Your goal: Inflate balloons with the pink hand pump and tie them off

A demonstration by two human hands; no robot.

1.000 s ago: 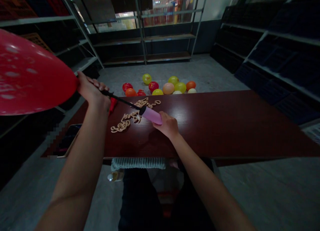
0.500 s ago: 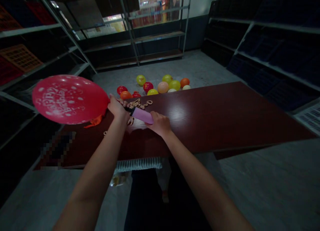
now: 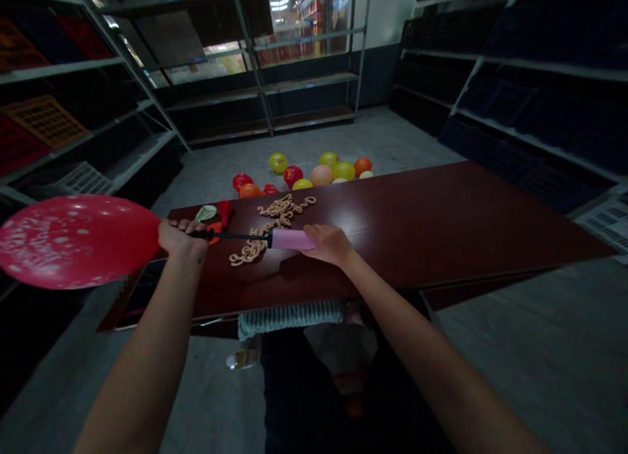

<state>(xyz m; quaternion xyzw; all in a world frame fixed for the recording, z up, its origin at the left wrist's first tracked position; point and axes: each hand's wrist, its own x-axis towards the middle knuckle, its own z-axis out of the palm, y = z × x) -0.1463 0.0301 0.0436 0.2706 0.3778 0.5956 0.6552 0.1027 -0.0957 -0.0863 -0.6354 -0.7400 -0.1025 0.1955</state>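
A large red inflated balloon with white printing points left from my left hand. That hand is closed around the balloon's neck and the black end of a hand balloon pump. My right hand grips the right end of the pump's pink barrel. Between my hands, a thin black rod shows, drawn out of the barrel. Beneath the pump, a tan looped strand lies heaped on the table. Limp balloons lie beyond my left hand: a red one, a pale green one and an orange one.
The dark red-brown table spans the view. Several inflated balloons rest on the floor behind it. Shelves with crates stand left and right. A ribbed grey-blue cloth hangs at the front edge, with a clear bottle below.
My left hand and the balloon have moved left and slightly down, away from my right hand. The pump's black rod is now drawn far out. The view has shifted a little.
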